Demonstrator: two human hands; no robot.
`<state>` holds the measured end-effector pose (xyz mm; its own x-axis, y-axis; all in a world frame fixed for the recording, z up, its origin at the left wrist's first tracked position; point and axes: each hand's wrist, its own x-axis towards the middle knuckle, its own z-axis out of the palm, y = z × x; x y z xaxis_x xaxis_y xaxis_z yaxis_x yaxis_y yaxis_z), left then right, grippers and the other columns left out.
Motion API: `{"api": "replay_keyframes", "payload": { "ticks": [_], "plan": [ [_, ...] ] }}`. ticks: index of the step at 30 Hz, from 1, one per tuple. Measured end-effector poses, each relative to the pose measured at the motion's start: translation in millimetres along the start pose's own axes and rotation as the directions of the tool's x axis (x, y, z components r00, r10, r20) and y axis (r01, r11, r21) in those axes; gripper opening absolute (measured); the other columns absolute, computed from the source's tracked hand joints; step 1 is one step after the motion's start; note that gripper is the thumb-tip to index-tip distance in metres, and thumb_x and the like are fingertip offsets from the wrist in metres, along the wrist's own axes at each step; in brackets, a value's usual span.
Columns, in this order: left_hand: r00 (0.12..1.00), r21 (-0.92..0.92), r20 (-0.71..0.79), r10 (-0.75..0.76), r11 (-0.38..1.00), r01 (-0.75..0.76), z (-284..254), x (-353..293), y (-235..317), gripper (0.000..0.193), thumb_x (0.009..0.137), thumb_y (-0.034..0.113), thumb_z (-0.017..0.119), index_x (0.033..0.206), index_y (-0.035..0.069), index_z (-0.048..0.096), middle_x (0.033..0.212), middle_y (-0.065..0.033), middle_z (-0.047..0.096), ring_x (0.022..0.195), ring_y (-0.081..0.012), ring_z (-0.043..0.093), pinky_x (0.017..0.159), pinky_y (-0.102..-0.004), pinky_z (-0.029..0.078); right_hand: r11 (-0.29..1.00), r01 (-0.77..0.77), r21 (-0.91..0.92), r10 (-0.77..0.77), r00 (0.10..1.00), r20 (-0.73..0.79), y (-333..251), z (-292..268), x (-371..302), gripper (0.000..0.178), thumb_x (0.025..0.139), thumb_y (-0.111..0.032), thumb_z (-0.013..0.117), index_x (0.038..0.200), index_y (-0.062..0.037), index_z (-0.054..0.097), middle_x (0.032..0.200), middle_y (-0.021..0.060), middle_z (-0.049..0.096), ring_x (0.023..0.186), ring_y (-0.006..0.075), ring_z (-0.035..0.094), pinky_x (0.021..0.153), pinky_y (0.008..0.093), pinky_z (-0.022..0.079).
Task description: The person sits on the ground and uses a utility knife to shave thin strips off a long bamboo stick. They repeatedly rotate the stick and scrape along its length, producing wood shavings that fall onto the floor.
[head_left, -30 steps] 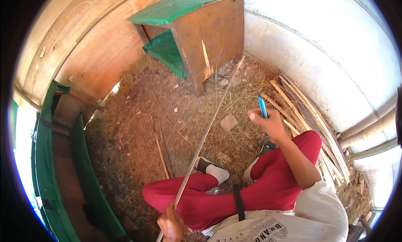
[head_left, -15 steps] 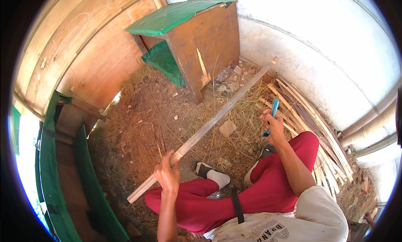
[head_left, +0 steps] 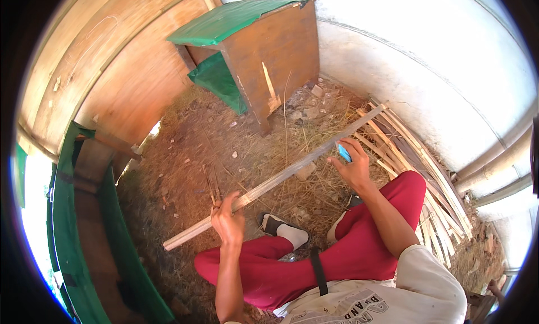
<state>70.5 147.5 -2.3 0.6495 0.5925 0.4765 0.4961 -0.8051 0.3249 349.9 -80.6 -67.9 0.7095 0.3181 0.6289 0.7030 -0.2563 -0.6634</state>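
A long, narrow wooden strip (head_left: 281, 177) slants across the space in front of the person, its near end at the lower left and its far end over the pile of split strips (head_left: 421, 161) at the right; whether it touches them cannot be told. The wood is straight-edged, pale and raw toward the near end, grey and weathered beyond. The pile is a loose fan of thin, tan and brown lengths beside a smooth whitish wall (head_left: 404, 38).

Dry grass, small stones and reddish soil make up the rough ground (head_left: 174, 161). Behind stands a boxy brown wooden cabinet (head_left: 286, 49), its panel splintered in a pale streak, with wrinkled green sheeting (head_left: 241, 20) over its top.

Dark printed lettering runs across the off-white shirt (head_left: 404, 299), and a faint looping line is drawn on the plywood wall (head_left: 129, 77).

The left hand (head_left: 227, 218) is curled closed around the strip, toward its near end, forearm rising from below. The right hand (head_left: 353, 166) is partly closed — thumb and fingers pinching a small bright-blue tool (head_left: 343, 153) just beside the strip, elbow bent above the red trousers (head_left: 359, 254).
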Motion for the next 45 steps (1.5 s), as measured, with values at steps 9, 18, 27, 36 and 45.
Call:
{"api": "replay_keyframes", "payload": {
  "ticks": [9, 18, 27, 36, 45],
  "plan": [
    [0.987, -0.032, -0.054, -0.151, 0.988, 0.149, -32, -46, -33, 0.043, 0.067, -0.013, 0.081, 0.105, 0.007, 0.076, 0.1, -0.0099, 0.078, 0.092, -0.0268, 0.073, 0.086, -0.0398, 0.056, 0.573, -0.654, 0.494, 0.722, 0.689, 0.073, 14, -6, 7, 0.032, 0.085, -0.026, 0.085, 0.099, 0.0016, 0.076, 0.074, 0.0026, 0.067, 0.061, 0.0073, 0.054, 0.052, 0.0269, 0.041],
    [0.977, 0.099, -0.136, -0.163, 0.979, 0.177, -67, -76, -52, 0.035, 0.07, -0.011, 0.079, 0.101, 0.005, 0.076, 0.096, -0.0116, 0.078, 0.085, -0.0298, 0.071, 0.086, -0.0403, 0.051, 0.94, -0.293, 0.176, 0.266, 0.95, 0.162, 5, -1, -6, 0.025, 0.084, -0.019, 0.086, 0.093, 0.0004, 0.074, 0.09, 0.0059, 0.071, 0.067, 0.0128, 0.062, 0.054, 0.0285, 0.048],
    [0.985, 0.131, -0.14, -0.099, 0.984, 0.118, -74, -78, -63, 0.032, 0.073, -0.012, 0.075, 0.1, 0.005, 0.076, 0.093, -0.0123, 0.077, 0.087, -0.03, 0.069, 0.086, -0.041, 0.05, 0.982, 0.183, 0.042, -0.187, 0.945, 0.268, -12, 15, -20, 0.051, 0.072, -0.003, 0.079, 0.122, -0.0094, 0.069, 0.128, 0.0057, 0.063, 0.082, 0.0277, 0.072, 0.066, 0.0373, 0.061],
    [0.981, 0.037, -0.021, -0.191, 0.981, 0.191, -99, -120, -87, 0.032, 0.074, -0.012, 0.073, 0.1, 0.006, 0.073, 0.095, -0.0116, 0.076, 0.088, -0.0306, 0.068, 0.09, -0.0414, 0.049, 0.973, 0.204, -0.111, -0.16, 0.936, 0.313, -3, 12, -21, 0.043, 0.075, -0.006, 0.078, 0.117, -0.0101, 0.072, 0.124, 0.0039, 0.069, 0.079, 0.0258, 0.073, 0.062, 0.0358, 0.06],
    [0.953, 0.171, 0.158, -0.259, 0.958, 0.231, -125, -131, -86, 0.039, 0.069, -0.01, 0.076, 0.105, 0.004, 0.071, 0.103, -0.0112, 0.072, 0.105, -0.0317, 0.064, 0.1, -0.044, 0.043, 0.987, 0.151, 0.056, -0.161, 0.93, 0.329, -12, 14, -29, 0.036, 0.071, -0.002, 0.077, 0.106, -0.0062, 0.074, 0.112, 0.0089, 0.073, 0.082, 0.0302, 0.074, 0.069, 0.0377, 0.062]
  ]
}}
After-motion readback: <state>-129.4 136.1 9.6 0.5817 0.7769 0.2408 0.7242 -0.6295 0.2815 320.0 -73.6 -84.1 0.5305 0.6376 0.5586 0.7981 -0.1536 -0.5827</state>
